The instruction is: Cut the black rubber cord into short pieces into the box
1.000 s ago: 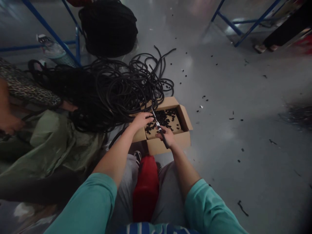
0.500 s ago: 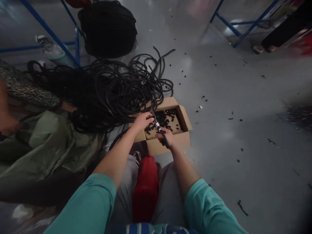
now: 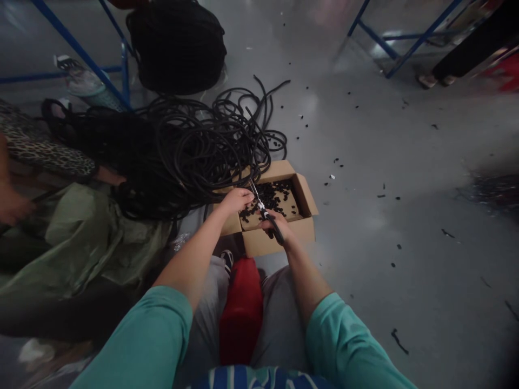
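My right hand (image 3: 276, 222) is wrapped round the black handles of a cutting tool (image 3: 261, 208), whose narrow metal blades look parted and point up and left. Just left of the blades, my left hand (image 3: 239, 199) is pinched; what it grips is too small and dark to name. Both hands are over an open cardboard box (image 3: 279, 235) that holds many short black pieces (image 3: 275, 195). Behind and left of the box lies a big tangle of black tubing (image 3: 190, 146), partly reaching its edge.
A red object (image 3: 241, 310) stands between my legs. At the left are a person's hand (image 3: 14, 204), a patterned sleeve or trouser leg and green sheeting (image 3: 77, 237). A black bundle (image 3: 176, 46) and blue frames stand farther off. Small black scraps dot the floor.
The handles of the cutting tool are spread wider than before. The black tube that ran beneath my left forearm toward my left hand no longer shows there. The view has shifted slightly.
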Demonstrator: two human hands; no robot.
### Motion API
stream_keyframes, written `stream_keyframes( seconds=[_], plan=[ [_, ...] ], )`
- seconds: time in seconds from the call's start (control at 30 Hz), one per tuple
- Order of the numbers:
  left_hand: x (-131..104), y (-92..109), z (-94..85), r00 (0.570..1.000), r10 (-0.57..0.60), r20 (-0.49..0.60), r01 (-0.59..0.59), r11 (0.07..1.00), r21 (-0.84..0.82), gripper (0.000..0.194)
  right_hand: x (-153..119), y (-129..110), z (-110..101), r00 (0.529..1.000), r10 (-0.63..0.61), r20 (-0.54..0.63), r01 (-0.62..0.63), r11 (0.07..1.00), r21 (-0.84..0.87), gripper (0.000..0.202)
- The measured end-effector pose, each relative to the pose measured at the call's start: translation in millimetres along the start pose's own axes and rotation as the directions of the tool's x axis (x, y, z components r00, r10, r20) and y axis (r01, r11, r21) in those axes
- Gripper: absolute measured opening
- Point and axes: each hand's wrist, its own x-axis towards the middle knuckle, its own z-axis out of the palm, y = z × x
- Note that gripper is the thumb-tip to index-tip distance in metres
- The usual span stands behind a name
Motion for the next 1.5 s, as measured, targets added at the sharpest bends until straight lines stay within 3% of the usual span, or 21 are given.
stream_keyframes(
  seconds=[0.4, 0.6, 0.83, 1.0, 1.3, 1.5],
  plan=[
    [0, -1, -2.5, 0.999, -0.045, 0.013, 0.044, 0.998, 0.037, 0.024, 2, 7, 2, 0.996, 0.073, -0.044, -0.074, 0.997, -0.019, 0.050],
    [-3, 1, -2.2, 0.983, -0.111, 0.145, 0.128, 0.985, -0.118, 0.025, 0, 2, -2, 0.997, 0.015, 0.076, -0.015, 1.000, 0.002, 0.050],
    [-3, -2, -7.6, 0.957, -0.168, 0.237, 0.236, 0.925, -0.296, 0.023, -2, 3, -4, 0.998, 0.049, 0.033, -0.047, 0.998, -0.051, 0.048],
    [-3, -1, -5.8, 0.940, -0.219, 0.263, 0.299, 0.900, -0.317, 0.024, -7, 5, -1, 0.996, 0.089, -0.008, -0.089, 0.996, -0.006, 0.048],
    [0, -9, 0.1, 0.939, -0.215, 0.270, 0.304, 0.885, -0.353, 0.013, -9, 6, -4, 0.983, 0.175, -0.054, -0.174, 0.984, 0.030, 0.046],
    [2, -9, -1.7, 0.953, -0.173, 0.249, 0.250, 0.913, -0.323, 0.004, -11, 4, -6, 0.985, 0.171, -0.009, -0.170, 0.982, 0.083, 0.046]
  ],
)
